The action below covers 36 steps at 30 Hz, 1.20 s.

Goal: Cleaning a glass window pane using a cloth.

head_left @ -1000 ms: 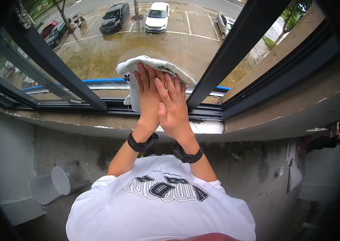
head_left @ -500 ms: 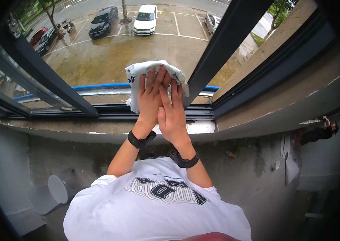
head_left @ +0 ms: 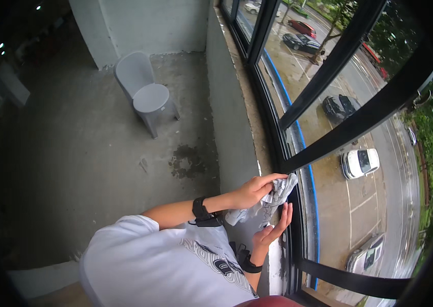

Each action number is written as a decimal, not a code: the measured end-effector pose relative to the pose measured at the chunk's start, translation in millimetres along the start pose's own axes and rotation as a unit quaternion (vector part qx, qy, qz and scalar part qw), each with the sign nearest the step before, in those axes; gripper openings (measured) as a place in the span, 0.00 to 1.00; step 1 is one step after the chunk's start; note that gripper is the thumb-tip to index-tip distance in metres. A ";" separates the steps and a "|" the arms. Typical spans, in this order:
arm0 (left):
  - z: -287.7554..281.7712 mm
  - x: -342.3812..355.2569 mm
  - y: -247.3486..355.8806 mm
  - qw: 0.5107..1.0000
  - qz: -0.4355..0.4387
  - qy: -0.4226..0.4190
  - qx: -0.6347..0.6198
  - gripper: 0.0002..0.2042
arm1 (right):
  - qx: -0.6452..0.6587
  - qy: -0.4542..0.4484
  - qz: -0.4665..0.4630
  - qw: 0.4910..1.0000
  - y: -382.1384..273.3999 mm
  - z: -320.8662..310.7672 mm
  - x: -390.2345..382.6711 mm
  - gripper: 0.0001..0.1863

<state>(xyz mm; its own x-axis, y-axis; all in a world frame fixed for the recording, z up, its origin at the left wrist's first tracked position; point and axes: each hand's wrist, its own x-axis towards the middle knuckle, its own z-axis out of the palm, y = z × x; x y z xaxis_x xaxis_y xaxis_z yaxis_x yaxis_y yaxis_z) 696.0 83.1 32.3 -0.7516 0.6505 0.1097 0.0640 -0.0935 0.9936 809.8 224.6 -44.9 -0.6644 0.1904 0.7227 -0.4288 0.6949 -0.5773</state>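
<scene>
A white cloth (head_left: 276,198) with dark markings is bunched up at the dark window frame. My left hand (head_left: 253,191) is closed on its upper part, and a loose fold hangs down toward my shirt. Just below is my right hand (head_left: 273,230), its fingers stretched out and slightly apart beside the cloth, tips close to the window frame (head_left: 294,240). Whether the right palm touches the cloth I cannot tell. Each wrist wears a black band.
Dark window bars (head_left: 339,135) cross the opening at my right. A rough sill (head_left: 251,110) runs along the low wall. A grey chair (head_left: 151,98) stands on the concrete floor. Beyond the window lies a car park with several parked cars, including a white car (head_left: 360,162).
The view has swung left, bringing the chair and floor into sight. Both hands were flat on the spread cloth; now the cloth is crumpled in my left hand and the right has separated from it.
</scene>
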 end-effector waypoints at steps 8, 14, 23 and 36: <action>-98.1 -201.6 -39.0 0.888 -0.037 0.372 -0.269 0.22 | 0.191 -0.229 0.174 0.938 1.0 85.6 -10.9 0.28; -158.1 -297.3 -33.0 0.792 0.060 0.540 -0.278 0.19 | 0.174 -0.404 0.125 0.890 -25.1 189.6 3.0 0.21; -295.9 -436.7 -39.3 0.682 0.128 0.694 -0.191 0.19 | -0.079 -0.700 0.098 0.703 20.0 400.7 -122.1 0.25; -573.8 -674.3 -112.4 0.501 0.272 0.782 -0.252 0.27 | -0.127 -0.829 0.178 0.515 16.5 615.5 -161.7 0.27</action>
<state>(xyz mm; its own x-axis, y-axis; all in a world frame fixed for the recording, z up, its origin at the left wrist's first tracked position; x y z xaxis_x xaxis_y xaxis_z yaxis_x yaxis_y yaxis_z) 818.9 -777.5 -169.8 -0.3340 -0.9237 -0.1878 0.6615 -0.3716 0.6514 533.3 -221.5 -405.1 -0.3741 -0.3698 -0.8505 -0.1456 0.9291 -0.3399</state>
